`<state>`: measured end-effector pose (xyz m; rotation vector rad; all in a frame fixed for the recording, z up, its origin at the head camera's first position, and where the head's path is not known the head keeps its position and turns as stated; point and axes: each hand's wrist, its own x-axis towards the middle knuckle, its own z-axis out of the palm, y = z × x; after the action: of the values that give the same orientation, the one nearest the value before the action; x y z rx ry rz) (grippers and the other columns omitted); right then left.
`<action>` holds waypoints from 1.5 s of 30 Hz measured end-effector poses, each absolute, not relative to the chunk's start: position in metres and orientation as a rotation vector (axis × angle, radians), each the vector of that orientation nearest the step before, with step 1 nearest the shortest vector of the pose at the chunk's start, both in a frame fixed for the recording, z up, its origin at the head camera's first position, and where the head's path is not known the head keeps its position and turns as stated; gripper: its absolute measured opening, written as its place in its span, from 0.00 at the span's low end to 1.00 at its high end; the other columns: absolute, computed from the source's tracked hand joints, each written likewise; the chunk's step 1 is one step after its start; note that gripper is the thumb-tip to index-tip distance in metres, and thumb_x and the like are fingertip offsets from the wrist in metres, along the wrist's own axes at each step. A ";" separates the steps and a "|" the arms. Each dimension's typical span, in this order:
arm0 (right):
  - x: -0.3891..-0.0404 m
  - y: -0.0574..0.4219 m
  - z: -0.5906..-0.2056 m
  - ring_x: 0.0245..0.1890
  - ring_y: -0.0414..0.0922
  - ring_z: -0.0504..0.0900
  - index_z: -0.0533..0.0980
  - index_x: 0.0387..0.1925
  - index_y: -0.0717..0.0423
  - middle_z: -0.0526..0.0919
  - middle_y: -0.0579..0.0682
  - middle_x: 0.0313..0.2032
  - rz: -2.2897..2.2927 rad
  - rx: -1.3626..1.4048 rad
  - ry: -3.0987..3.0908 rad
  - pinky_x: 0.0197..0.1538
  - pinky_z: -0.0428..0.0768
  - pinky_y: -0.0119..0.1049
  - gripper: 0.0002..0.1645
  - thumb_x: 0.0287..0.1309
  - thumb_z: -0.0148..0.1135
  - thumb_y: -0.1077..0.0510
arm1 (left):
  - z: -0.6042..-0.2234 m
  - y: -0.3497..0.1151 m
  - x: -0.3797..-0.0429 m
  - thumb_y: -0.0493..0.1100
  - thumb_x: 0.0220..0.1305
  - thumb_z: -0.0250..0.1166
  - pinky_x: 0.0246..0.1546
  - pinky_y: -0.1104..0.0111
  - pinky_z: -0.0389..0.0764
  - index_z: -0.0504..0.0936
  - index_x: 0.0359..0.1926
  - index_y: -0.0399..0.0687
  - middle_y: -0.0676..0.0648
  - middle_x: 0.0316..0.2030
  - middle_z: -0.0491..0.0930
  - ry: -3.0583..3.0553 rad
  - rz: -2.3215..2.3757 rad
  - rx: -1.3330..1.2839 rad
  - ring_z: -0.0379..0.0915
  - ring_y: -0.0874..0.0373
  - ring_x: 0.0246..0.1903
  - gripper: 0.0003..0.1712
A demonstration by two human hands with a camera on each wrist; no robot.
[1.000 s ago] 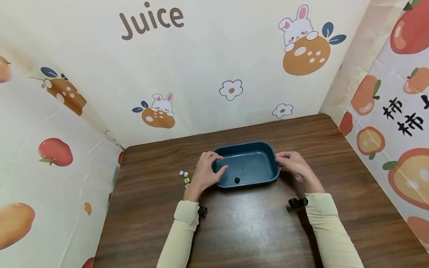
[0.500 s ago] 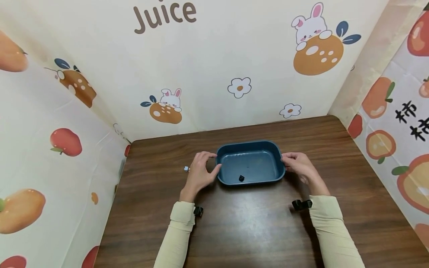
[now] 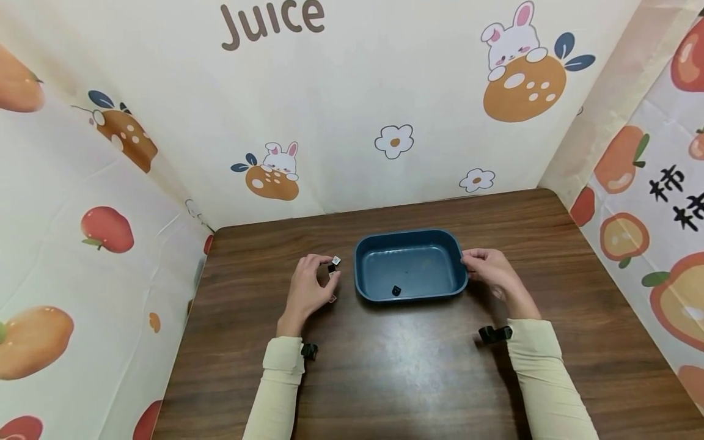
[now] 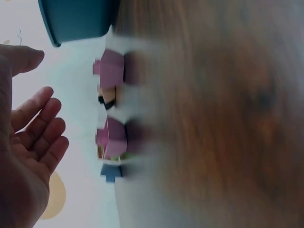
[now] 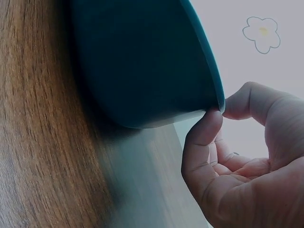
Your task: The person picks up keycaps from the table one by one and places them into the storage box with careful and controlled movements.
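Note:
In the head view, a dark blue tray [image 3: 409,297] sits on the table, a small black block [image 3: 396,291] lying inside it. My right hand [image 3: 489,269] pinches the tray's right rim between thumb and forefinger, as the right wrist view shows. Left of the tray is my left hand [image 3: 308,287], its thumb and fingers spread apart beside several tiny blocks, one of them white-topped [image 3: 336,261]. The left wrist view has these standing in a row: a pink block [image 4: 112,69], another pink block [image 4: 114,137] and a blue one [image 4: 111,172]. Nothing lies between that hand's fingers.
The brown wooden table [image 3: 407,379] extends on all sides of the tray. Fabric walls printed with fruit and rabbits stand behind and at both sides. A small black camera mount [image 3: 495,335] juts from the right wrist, another [image 3: 310,351] from the left.
My left hand has drawn away from the tray's left end, moving left to beside the tiny blocks. The right hand keeps its pinch on the rim. The head view has shifted slightly.

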<state>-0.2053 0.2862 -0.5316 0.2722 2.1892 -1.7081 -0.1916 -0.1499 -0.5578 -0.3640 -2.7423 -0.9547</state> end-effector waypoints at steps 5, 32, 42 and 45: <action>-0.206 0.285 -0.533 0.35 0.30 0.80 0.70 0.66 0.78 0.82 0.42 0.41 -1.713 0.275 2.177 0.42 0.85 0.26 0.29 0.77 0.56 0.56 | -0.558 -0.159 -0.187 0.53 0.67 0.72 0.51 0.53 0.81 0.85 0.56 0.43 0.44 0.52 0.83 -2.750 -0.951 -0.292 0.77 0.44 0.48 0.24; -0.208 0.284 -0.531 0.34 0.30 0.80 0.70 0.66 0.77 0.81 0.38 0.39 -1.694 0.285 2.196 0.41 0.85 0.26 0.29 0.77 0.56 0.56 | -0.577 -0.183 -0.168 0.52 0.66 0.73 0.60 0.49 0.76 0.86 0.52 0.46 0.43 0.52 0.83 -2.826 -1.005 -0.121 0.76 0.44 0.54 0.19; -0.207 0.282 -0.531 0.33 0.29 0.81 0.71 0.66 0.78 0.81 0.36 0.37 -1.707 0.291 2.194 0.41 0.85 0.26 0.29 0.76 0.56 0.57 | -0.582 -0.191 -0.155 0.53 0.62 0.76 0.57 0.51 0.76 0.86 0.51 0.47 0.44 0.49 0.83 -2.818 -0.970 -0.082 0.75 0.46 0.52 0.22; -0.207 0.282 -0.531 0.33 0.29 0.81 0.71 0.66 0.77 0.81 0.37 0.38 -1.694 0.299 2.201 0.41 0.85 0.26 0.29 0.75 0.56 0.57 | -0.583 -0.194 -0.151 0.55 0.62 0.77 0.57 0.52 0.75 0.85 0.50 0.48 0.45 0.47 0.82 -2.821 -0.970 -0.060 0.75 0.46 0.51 0.21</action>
<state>-0.2069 0.2821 -0.5306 0.2986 2.2014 -1.6942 -0.1508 -0.1937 -0.5826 -0.0605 -2.8213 -0.9702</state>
